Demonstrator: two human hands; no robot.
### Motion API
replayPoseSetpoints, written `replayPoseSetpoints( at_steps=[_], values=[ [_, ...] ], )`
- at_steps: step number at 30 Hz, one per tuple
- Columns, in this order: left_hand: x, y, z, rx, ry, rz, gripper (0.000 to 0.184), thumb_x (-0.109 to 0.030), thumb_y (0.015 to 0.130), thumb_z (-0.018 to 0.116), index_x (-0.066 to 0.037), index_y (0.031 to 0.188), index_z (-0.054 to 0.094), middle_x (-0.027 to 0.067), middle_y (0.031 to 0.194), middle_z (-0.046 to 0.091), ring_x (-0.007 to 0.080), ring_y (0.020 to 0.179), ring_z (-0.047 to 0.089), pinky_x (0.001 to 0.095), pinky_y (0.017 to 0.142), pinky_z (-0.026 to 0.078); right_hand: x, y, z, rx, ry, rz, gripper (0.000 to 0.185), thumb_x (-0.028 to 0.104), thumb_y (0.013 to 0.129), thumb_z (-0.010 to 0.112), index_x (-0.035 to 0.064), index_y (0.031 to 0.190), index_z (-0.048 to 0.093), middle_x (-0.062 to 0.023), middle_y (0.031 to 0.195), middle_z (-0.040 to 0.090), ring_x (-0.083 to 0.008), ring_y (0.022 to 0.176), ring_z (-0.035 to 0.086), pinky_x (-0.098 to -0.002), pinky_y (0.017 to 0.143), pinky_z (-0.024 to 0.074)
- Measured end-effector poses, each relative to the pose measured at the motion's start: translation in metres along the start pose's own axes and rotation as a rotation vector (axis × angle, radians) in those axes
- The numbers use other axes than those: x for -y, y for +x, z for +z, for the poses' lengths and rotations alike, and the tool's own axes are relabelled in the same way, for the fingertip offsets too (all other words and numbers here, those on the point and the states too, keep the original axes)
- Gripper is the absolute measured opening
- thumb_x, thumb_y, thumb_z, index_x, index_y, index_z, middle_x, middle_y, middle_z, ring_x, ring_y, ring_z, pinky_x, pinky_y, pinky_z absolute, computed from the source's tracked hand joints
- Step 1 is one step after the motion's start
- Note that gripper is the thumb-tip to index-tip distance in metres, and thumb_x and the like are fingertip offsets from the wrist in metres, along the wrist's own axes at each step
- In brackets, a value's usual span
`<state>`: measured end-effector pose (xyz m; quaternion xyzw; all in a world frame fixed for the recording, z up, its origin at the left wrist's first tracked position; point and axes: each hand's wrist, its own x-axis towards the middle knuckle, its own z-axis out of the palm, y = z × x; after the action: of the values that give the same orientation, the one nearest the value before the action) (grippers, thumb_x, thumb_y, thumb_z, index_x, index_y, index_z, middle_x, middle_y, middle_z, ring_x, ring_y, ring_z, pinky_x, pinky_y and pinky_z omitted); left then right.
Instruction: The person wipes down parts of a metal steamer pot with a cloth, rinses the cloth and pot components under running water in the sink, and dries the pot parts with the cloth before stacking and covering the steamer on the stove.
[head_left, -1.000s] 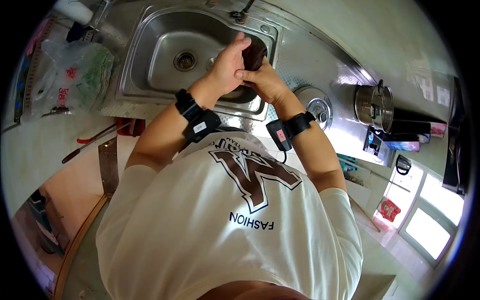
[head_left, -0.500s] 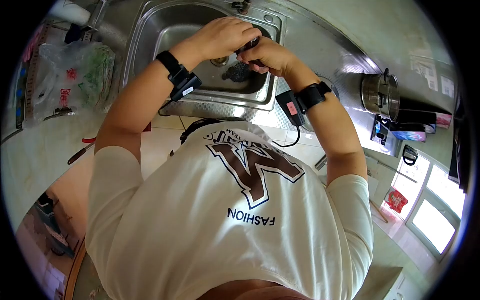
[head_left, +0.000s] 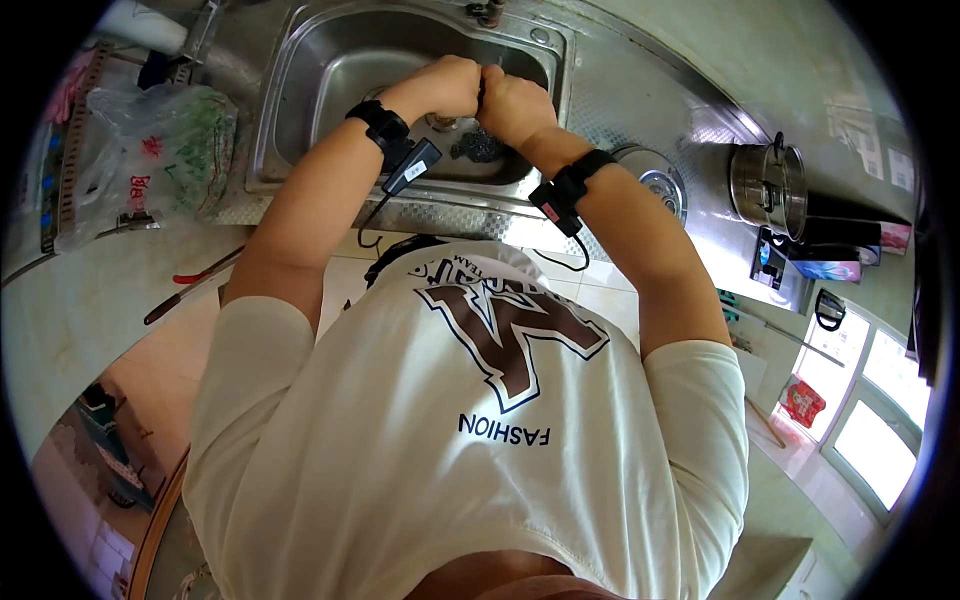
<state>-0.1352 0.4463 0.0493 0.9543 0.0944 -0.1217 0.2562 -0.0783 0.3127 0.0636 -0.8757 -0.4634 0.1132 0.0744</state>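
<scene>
Over the steel sink (head_left: 345,75), my left hand (head_left: 447,88) and my right hand (head_left: 515,104) meet knuckle to knuckle, both closed. A thin strip of a dark object (head_left: 481,90) shows between them; the rest is covered by my fingers, and its kind cannot be made out. Beneath my hands, near the round drain (head_left: 440,122), lies a black, rough-textured clump (head_left: 478,146) on the sink floor. I cannot tell whether it touches what I hold.
A tap (head_left: 488,12) stands at the sink's back edge. On the right are a round metal lid (head_left: 655,180) and a glass-sided pot (head_left: 765,188). Left of the sink lie a clear plastic bag (head_left: 165,150) and red- and brown-handled tools (head_left: 190,285) at the counter edge.
My hands have come closer together, side by side, and turned so their backs face me. The dark object, more visible before, is now mostly covered. Both forearms have moved inward.
</scene>
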Motion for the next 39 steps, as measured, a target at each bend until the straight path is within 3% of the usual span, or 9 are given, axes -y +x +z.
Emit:
replayPoseSetpoints(
  at_steps=[8,12,16,21,26,29,31,34,39],
  values=[
    [0.022,-0.027,0.025,0.189,-1.121,-0.078,0.052,-0.008,0.08,0.07,-0.001,0.127,0.049,0.007,0.102,0.06,0.0129,0.079,0.058,0.0261,0.066,0.049,-0.042,-0.02,0.012,-0.261,0.507,-0.243,0.056,0.008,0.069,0.077,0.0063,0.12,0.052,-0.0184,0.107,0.063,-0.0322,0.09,0.066,-0.0388,0.083,0.0525],
    [0.006,-0.042,0.022,0.098,-1.253,-0.005,0.059,-0.008,0.081,0.07,-0.001,0.134,0.043,0.0084,0.109,0.059,0.0146,0.089,0.059,0.027,0.077,0.049,-0.053,-0.041,0.017,0.109,1.482,0.21,0.043,0.005,0.081,0.072,0.0024,0.119,0.052,-0.0111,0.098,0.065,-0.0199,0.082,0.066,-0.0307,0.074,0.0555],
    [-0.015,-0.041,0.031,-0.201,-1.602,-0.02,0.047,-0.02,0.086,0.069,-0.003,0.126,0.051,0.0081,0.11,0.063,0.019,0.099,0.061,0.0339,0.087,0.048,-0.046,-0.055,0.023,0.262,1.692,0.484,0.035,0.018,0.089,0.067,0.0006,0.116,0.053,-0.0074,0.093,0.065,-0.0153,0.076,0.066,-0.0267,0.065,0.0551],
    [-0.035,-0.04,0.027,-0.184,-1.766,-0.131,0.042,-0.042,0.091,0.06,-0.009,0.117,0.057,0.0056,0.101,0.068,0.0199,0.094,0.065,0.0347,0.084,0.049,-0.041,-0.056,0.023,-0.15,1.151,0.113,0.09,0.031,0.08,0.076,-0.0001,0.147,0.025,-0.0187,0.137,0.047,-0.0298,0.127,0.045,-0.0368,0.107,0.0348],
    [-0.067,-0.052,0.025,0.007,-1.931,0.16,0.052,-0.04,0.096,0.053,-0.006,0.135,0.048,0.0086,0.133,0.051,0.0168,0.111,0.056,0.0326,0.087,0.047,-0.03,-0.049,0.004,-0.199,1.218,0.059,0.073,0.031,0.074,0.081,-0.0035,0.127,0.045,-0.016,0.115,0.061,-0.0259,0.107,0.059,-0.032,0.095,0.0449],
    [-0.049,-0.054,0.025,-0.084,-1.373,0.256,0.06,-0.029,0.093,0.058,-0.007,0.144,0.036,0.0078,0.146,0.038,0.0191,0.124,0.046,0.0353,0.096,0.043,-0.046,-0.051,-0.006,-0.047,1.528,0.272,0.034,0.011,0.084,0.069,0.0032,0.112,0.052,-0.0077,0.091,0.064,-0.0152,0.069,0.062,-0.0257,0.053,0.0503],
    [-0.036,-0.059,0.019,-0.441,-0.462,0.315,0.082,-0.018,0.081,0.072,-0.01,0.148,0.026,0.0092,0.147,0.036,0.0259,0.131,0.04,0.0396,0.105,0.037,-0.056,-0.056,-0.021,0.03,1.608,0.312,0.029,0.011,0.083,0.068,0.0036,0.107,0.053,-0.0074,0.086,0.063,-0.0147,0.062,0.06,-0.0244,0.047,0.0462],
    [-0.036,-0.062,0.002,-0.632,0.022,0.297,0.091,-0.018,0.072,0.079,-0.011,0.147,0.028,0.0116,0.147,0.035,0.0312,0.126,0.045,0.0413,0.106,0.038,-0.058,-0.059,-0.033,0.194,1.73,0.351,0.018,0.01,0.08,0.068,0.004,0.093,0.057,-0.0059,0.072,0.059,-0.0128,0.048,0.053,-0.0222,0.038,0.0389],
    [-0.019,-0.045,-0.006,-0.743,0.04,0.667,0.075,-0.014,0.061,0.079,-0.01,0.13,0.049,0.009,0.116,0.06,0.031,0.113,0.055,0.0401,0.099,0.043,-0.035,-0.065,-0.051,0.633,1.645,0.174,0.015,0.013,0.08,0.068,0.0037,0.084,0.058,-0.0019,0.063,0.055,-0.0092,0.042,0.047,-0.0222,0.037,0.0374]
  ],
)
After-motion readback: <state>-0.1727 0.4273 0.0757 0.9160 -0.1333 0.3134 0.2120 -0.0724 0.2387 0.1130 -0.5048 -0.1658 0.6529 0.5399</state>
